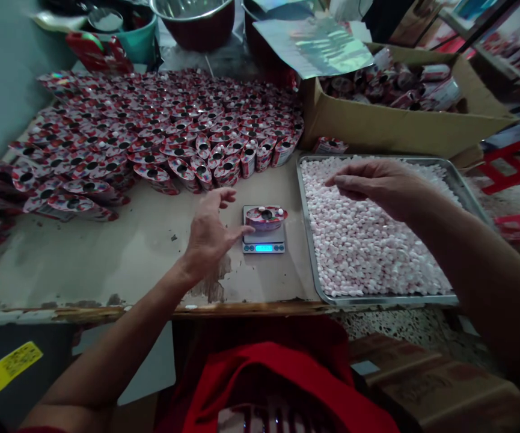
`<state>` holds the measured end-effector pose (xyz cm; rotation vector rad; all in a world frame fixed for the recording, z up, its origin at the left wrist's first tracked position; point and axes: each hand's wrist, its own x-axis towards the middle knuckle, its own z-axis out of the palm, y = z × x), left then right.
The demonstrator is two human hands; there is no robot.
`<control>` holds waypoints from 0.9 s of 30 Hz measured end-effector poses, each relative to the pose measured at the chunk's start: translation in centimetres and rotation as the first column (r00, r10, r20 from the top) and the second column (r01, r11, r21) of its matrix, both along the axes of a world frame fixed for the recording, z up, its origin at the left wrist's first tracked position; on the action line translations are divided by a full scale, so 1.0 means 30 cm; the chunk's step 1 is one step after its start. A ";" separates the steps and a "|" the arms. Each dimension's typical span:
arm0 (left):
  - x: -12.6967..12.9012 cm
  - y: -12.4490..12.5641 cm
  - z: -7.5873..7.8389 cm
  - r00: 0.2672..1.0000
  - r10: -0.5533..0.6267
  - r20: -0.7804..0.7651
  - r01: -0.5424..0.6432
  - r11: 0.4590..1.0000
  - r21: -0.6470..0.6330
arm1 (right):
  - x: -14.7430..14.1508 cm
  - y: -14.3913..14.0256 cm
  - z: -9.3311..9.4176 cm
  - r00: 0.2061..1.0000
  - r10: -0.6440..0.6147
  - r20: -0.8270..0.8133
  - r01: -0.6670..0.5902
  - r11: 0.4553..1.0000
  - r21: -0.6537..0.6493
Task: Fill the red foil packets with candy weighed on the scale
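Left hand (206,233), grip wide, hovers beside the packet (264,225) on the scale (263,239) at its three o'clock; right hand (372,181), fingers bunched, hold unclear, hovers over the tray (386,299).

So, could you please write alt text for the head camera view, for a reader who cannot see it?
A person's open left hand is beside a small digital scale bearing one red-patterned packet; the right hand is above a metal tray of small white pieces. Behind are many similar packets and an open cardboard box.
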<state>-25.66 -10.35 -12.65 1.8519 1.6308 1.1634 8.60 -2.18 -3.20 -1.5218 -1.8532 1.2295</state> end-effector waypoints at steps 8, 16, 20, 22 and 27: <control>0.037 0.064 0.022 0.992 -0.124 0.022 0.124 0.992 -0.006 | -0.085 -0.106 -0.055 0.971 -0.098 0.219 -0.005 0.905 0.426; 0.062 0.179 0.062 0.941 -0.274 -0.199 0.266 0.962 -0.065 | -0.330 -0.104 -0.135 0.876 0.111 0.470 -0.297 0.891 0.344; 0.061 0.166 0.062 0.957 -0.230 -0.176 0.224 0.973 -0.053 | -0.348 -0.086 -0.131 0.812 0.110 0.573 -0.323 0.903 0.284; 0.064 0.162 0.076 0.968 -0.206 -0.143 0.204 0.979 -0.026 | -0.359 -0.089 -0.130 0.781 0.098 0.617 -0.342 0.894 0.291; 0.182 0.181 0.169 0.974 -0.223 -0.043 0.223 0.975 0.019 | -0.283 -0.131 -0.034 0.829 -0.041 0.557 -0.267 0.847 0.460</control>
